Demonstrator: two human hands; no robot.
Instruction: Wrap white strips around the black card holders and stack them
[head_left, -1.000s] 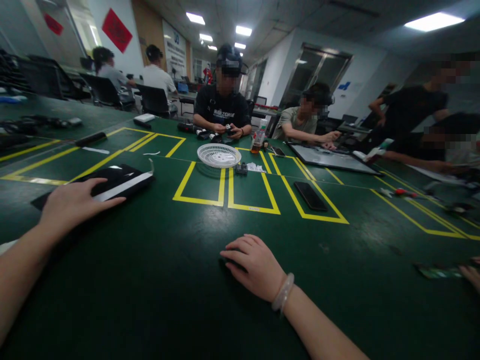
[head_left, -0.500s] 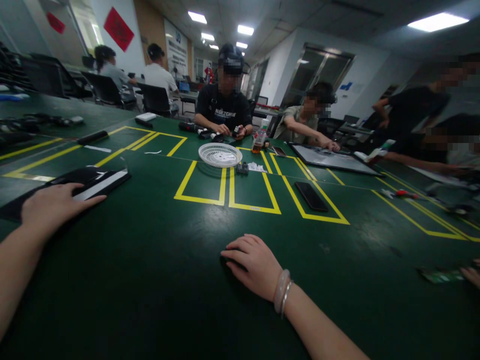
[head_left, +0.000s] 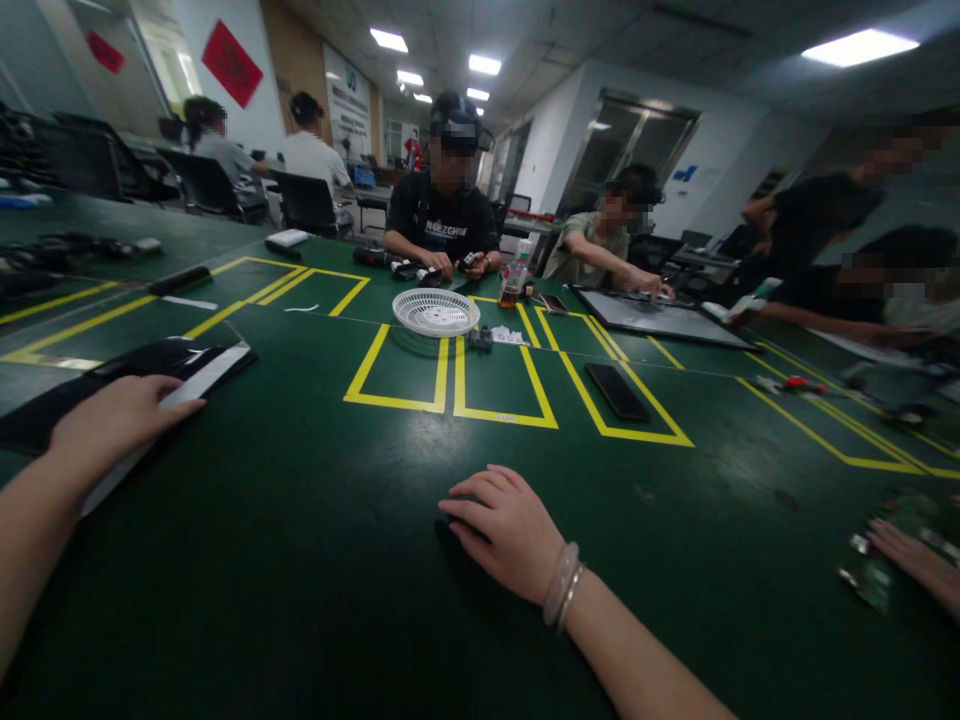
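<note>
On the left, my left hand [head_left: 112, 415] has its thumb and fingers around a white strip [head_left: 206, 375], which lies on a black flat item [head_left: 45, 400] and sticks out below the palm. My right hand [head_left: 506, 530], with two bracelets on its wrist, rests on the green table [head_left: 337, 560] near the middle. Its fingers are slightly spread and nothing shows in them. Beyond the hands, a white slotted basket [head_left: 435, 313] sits beside a small grey part [head_left: 481, 338]. A black phone [head_left: 617, 391] lies inside a yellow tape outline.
Across the table one person [head_left: 442, 215] handles small parts near a bottle [head_left: 514, 280]. Another person [head_left: 600, 240] works over a large flat panel [head_left: 660, 318]. At the right edge, someone else's hand [head_left: 915, 560] touches circuit boards [head_left: 870, 580].
The white strip now reaches out below my left hand, and its fingers have drawn in on it. My right hand is nearly unmoved. The other person's hand and boards at the right edge moved further into view.
</note>
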